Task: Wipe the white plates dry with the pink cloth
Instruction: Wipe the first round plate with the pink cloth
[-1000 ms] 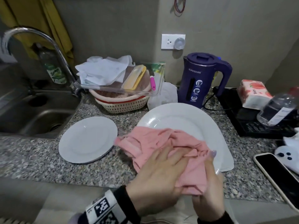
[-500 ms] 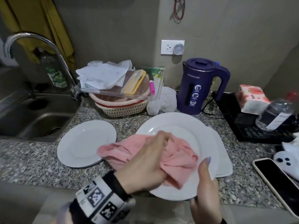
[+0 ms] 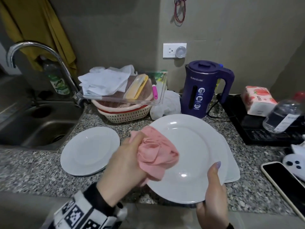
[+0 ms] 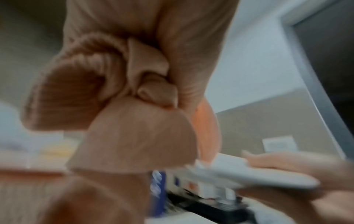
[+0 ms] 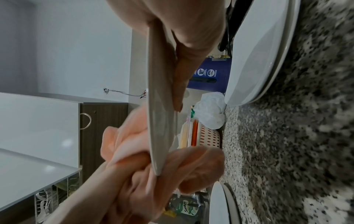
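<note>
A large white plate (image 3: 189,154) is lifted off the granite counter; my right hand (image 3: 212,195) grips its near right rim with the thumb on top. My left hand (image 3: 127,162) holds the bunched pink cloth (image 3: 155,154) against the plate's left side. In the right wrist view the plate (image 5: 161,121) shows edge-on, with the cloth (image 5: 124,141) wrapped over its rim and left fingers (image 5: 191,163) under it. In the blurred left wrist view the cloth (image 4: 105,91) fills the frame. Stacked white plates (image 3: 231,164) lie under the held one. A smaller white plate (image 3: 90,151) lies to the left.
A steel sink (image 3: 38,128) and tap (image 3: 41,52) are at the left. Behind the plates stand a basket (image 3: 125,113) under a clear tray and a purple kettle (image 3: 203,88). A black cooktop (image 3: 257,129), tissue pack (image 3: 257,100), bottle (image 3: 283,114) and phone (image 3: 283,182) crowd the right.
A second ago my left hand lay flat on the cloth spread over the plate. It has since gathered the cloth into a bunch and slid it to the plate's left rim.
</note>
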The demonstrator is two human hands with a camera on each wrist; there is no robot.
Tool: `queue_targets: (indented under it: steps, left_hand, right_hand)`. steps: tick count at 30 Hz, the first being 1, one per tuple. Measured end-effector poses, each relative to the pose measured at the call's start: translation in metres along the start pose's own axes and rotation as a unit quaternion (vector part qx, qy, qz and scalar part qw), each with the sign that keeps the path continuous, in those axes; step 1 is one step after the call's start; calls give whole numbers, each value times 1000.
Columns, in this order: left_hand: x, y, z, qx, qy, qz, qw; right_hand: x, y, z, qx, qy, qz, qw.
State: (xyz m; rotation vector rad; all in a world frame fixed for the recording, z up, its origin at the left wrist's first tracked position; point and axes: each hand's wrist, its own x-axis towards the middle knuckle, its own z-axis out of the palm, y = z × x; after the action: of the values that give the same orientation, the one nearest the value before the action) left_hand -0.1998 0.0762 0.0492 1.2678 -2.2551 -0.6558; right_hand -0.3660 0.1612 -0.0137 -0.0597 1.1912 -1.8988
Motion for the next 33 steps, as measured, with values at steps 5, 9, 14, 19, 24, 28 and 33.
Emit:
queue_targets:
  steps: [5, 9, 14, 19, 24, 28, 33]
  left_hand:
    - [2, 16, -49, -262, 137, -28, 955]
    - [9, 26, -39, -350, 72, -69, 931]
    - [4, 3, 1, 11, -87, 14, 996]
    - [-13, -1, 15, 84, -250, -58, 963]
    - [-22, 9, 29, 230, -118, 37, 965]
    - [-27, 2, 36, 228, -150, 79, 959]
    - [-13, -32, 21, 298, -145, 30, 943]
  right_hand:
    - [4, -1, -4, -10, 7, 6, 1000]
    - [4, 2, -1, -20, -8, 15, 1000]
    - [1, 14, 1, -48, -14, 25, 998]
    - [-2, 22, 8, -64, -30, 9, 997]
    - [-4, 21, 9, -81, -65, 37, 994]
    - [-10, 31, 11, -78, -74, 33, 994]
    - [-8, 38, 3, -72, -58, 3, 996]
